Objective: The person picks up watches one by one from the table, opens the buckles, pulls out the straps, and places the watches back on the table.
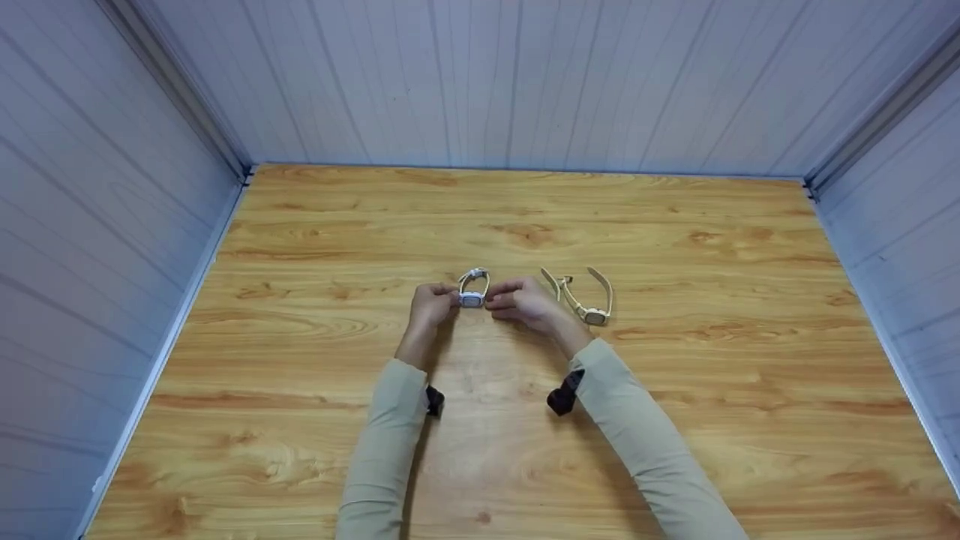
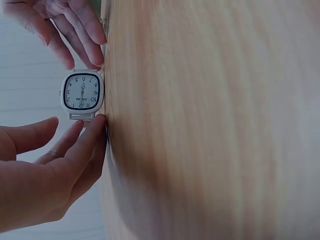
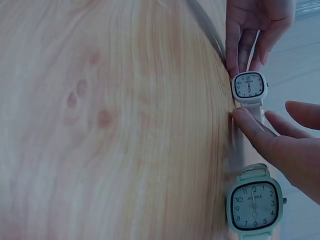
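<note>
The white watch [image 1: 472, 301] stands on the wooden table [image 1: 480, 465], dial facing the person, strap looped behind the case. The left hand [image 1: 431, 306] is at the left of the white watch. Its fingertips meet the strap end of the case; its thumb is apart from the fingers. The right hand [image 1: 526, 303] is at the right of the white watch, fingers extended just beside it, thumb apart; firm contact cannot be confirmed. A pale green watch [image 3: 254, 206] is located to the right of the white watch, past the right hand's fingertips. A loose strap end [image 1: 551, 282] shows on that same side; its case cannot be identified. The sleeves [image 1: 637, 435] are on the person's side of the white watch.
</note>
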Demonstrator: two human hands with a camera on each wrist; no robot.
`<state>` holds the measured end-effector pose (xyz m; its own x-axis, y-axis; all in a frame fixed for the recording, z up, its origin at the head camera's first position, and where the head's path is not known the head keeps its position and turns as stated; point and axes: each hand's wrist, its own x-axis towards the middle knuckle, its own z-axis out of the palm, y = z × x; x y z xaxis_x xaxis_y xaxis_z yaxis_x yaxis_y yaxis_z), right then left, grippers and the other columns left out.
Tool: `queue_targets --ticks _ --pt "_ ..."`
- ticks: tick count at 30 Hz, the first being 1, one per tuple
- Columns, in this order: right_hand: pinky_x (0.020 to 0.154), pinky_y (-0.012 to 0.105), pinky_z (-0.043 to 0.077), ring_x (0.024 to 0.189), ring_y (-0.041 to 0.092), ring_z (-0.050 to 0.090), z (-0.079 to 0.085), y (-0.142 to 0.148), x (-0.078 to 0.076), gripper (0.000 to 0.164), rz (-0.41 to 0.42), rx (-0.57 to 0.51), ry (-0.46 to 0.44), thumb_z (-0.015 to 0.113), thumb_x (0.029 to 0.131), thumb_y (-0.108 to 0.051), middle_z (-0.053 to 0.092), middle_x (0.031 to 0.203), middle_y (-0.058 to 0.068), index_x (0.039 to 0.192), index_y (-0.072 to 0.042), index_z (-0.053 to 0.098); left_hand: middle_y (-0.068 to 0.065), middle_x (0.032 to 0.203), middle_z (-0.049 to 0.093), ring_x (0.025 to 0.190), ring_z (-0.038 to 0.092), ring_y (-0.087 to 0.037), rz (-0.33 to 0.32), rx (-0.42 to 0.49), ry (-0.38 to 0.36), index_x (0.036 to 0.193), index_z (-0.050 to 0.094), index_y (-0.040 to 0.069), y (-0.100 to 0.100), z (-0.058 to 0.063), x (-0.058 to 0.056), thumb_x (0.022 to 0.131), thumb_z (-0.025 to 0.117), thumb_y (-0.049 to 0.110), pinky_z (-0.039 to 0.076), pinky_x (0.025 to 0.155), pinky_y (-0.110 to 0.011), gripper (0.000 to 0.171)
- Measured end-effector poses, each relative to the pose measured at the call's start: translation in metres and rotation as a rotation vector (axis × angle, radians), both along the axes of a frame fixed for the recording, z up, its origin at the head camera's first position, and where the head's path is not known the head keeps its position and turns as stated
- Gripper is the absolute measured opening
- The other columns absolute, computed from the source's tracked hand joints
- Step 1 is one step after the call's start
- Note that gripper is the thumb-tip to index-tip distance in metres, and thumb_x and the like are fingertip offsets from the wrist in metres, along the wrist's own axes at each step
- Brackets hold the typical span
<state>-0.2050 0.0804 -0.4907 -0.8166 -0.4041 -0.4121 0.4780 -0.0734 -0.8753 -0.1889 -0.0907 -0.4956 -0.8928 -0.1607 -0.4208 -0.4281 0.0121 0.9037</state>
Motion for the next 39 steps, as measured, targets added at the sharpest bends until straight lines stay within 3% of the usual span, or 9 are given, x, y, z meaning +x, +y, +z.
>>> queue_targets --ticks 1,4,11,23,29,39 --pt "0.091 0.043 0.043 0.089 0.027 0.060 0.000 0.000 0.000 0.029 -0.001 -0.001 0.000 0.046 0.086 0.013 0.059 0.095 0.020 0.114 0.020 0.047 -0.017 0.086 0.062 0.080 0.059 -0.021 -0.003 0.003 0.002 0.099 0.060 -0.016 0.001 0.010 0.005 0.088 0.050 -0.006 0.050 0.075 -0.032 0.017" --pt "0.092 0.045 0.042 0.090 0.028 0.059 0.000 0.000 0.001 0.031 -0.004 -0.010 -0.008 0.046 0.086 0.013 0.059 0.096 0.020 0.116 0.020 0.046 -0.015 0.086 0.061 0.080 0.059 -0.020 -0.009 0.016 0.003 0.098 0.060 -0.015 0.002 0.019 0.010 0.089 0.050 -0.005 0.051 0.075 -0.033 0.017" --pt "0.093 0.046 0.041 0.088 0.027 0.059 -0.003 0.000 0.001 0.033 -0.011 -0.012 -0.027 0.047 0.085 0.013 0.059 0.092 0.016 0.117 0.019 0.046 -0.010 0.085 0.058 0.076 0.057 -0.017 0.011 -0.011 -0.056 0.100 0.061 -0.011 0.003 0.006 0.002 0.089 0.050 -0.003 0.051 0.076 -0.032 0.017" --pt "0.094 0.048 0.040 0.085 0.027 0.062 0.003 0.004 0.005 0.033 -0.024 -0.040 -0.044 0.045 0.086 0.013 0.062 0.090 0.017 0.118 0.020 0.045 -0.009 0.082 0.056 0.068 0.057 -0.013 0.022 0.008 -0.025 0.096 0.061 -0.011 0.003 0.008 0.006 0.088 0.054 -0.004 0.053 0.067 -0.026 0.013" --pt "0.091 0.049 0.041 0.078 0.024 0.064 0.007 0.008 0.006 0.033 -0.022 -0.065 -0.029 0.045 0.086 0.012 0.065 0.083 0.015 0.118 0.021 0.044 -0.010 0.080 0.056 0.069 0.058 -0.016 0.029 0.050 -0.020 0.094 0.060 -0.010 0.003 0.010 0.009 0.088 0.057 -0.002 0.053 0.072 -0.032 0.011" --pt "0.096 0.051 0.034 0.078 0.025 0.064 0.022 0.017 0.008 0.031 -0.025 -0.123 0.043 0.046 0.087 0.013 0.066 0.082 0.015 0.115 0.025 0.043 -0.015 0.082 0.060 0.069 0.061 -0.019 0.027 0.141 0.012 0.097 0.058 -0.013 0.009 0.017 0.012 0.088 0.056 -0.002 0.052 0.077 -0.039 0.014"
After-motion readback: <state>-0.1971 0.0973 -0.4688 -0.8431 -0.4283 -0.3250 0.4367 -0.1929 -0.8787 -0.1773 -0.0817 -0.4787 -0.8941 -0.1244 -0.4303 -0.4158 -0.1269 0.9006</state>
